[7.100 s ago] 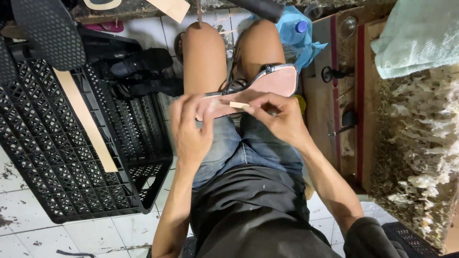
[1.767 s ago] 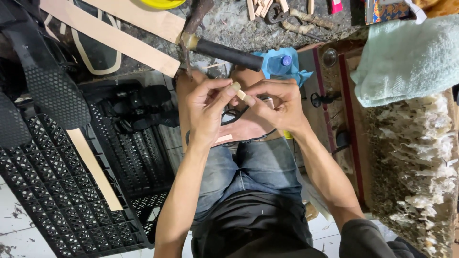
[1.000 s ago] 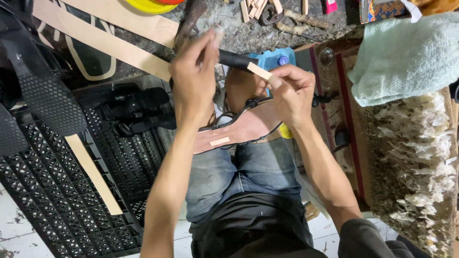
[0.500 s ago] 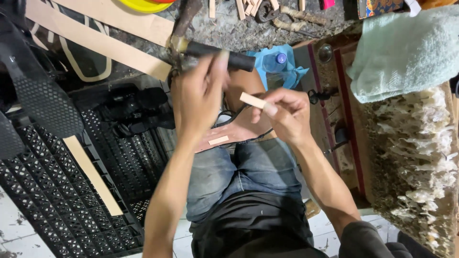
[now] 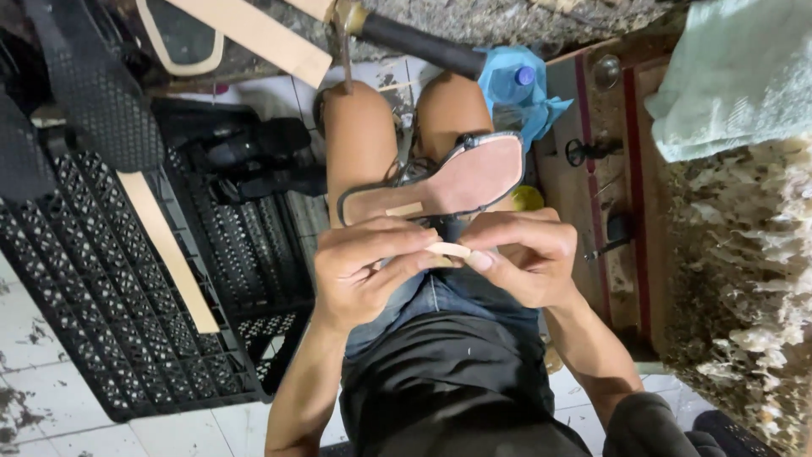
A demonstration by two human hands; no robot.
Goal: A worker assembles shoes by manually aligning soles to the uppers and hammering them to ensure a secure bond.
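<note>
Fingertips of the left hand (image 5: 368, 271) and right hand (image 5: 520, 258) are pinched on a small tan strip (image 5: 447, 250), apparently adhesive, best kept taut just below the sandal sole (image 5: 440, 184).

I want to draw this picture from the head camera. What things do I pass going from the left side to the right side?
Black plastic crate → long wooden strip → left hand → small tan strip held by both hands → right hand → pale green cloth.
</note>
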